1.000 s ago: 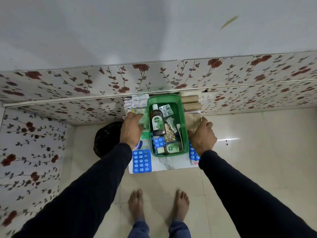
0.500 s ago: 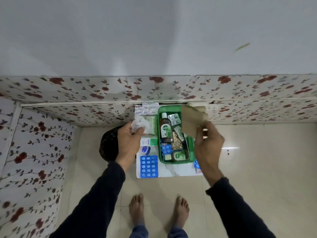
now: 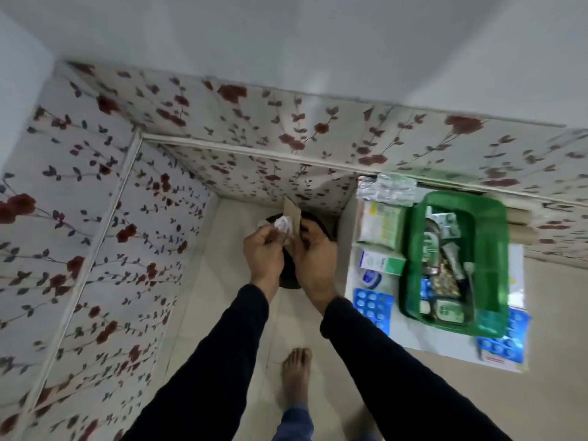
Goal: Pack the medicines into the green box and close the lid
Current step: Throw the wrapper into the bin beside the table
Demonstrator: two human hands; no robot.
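The green box stands open on a small white table at the right, with a brown bottle, foil strips and small packets inside. Blue blister packs and white-green cartons lie beside it. Left of the table, my left hand grips a crumpled white wrapper. My right hand holds a brown cardboard piece. Both hands are together over a black bin, mostly hidden beneath them.
Floral-patterned wall panels close in the corner at left and behind. Silver foil strips lie at the table's back edge and another blue pack at its front right. My bare foot stands on the tiled floor.
Both hands picked up the wrapper and the cardboard at the table, then swung left with them over the black bin. The view turned left, so the table now sits at the right.
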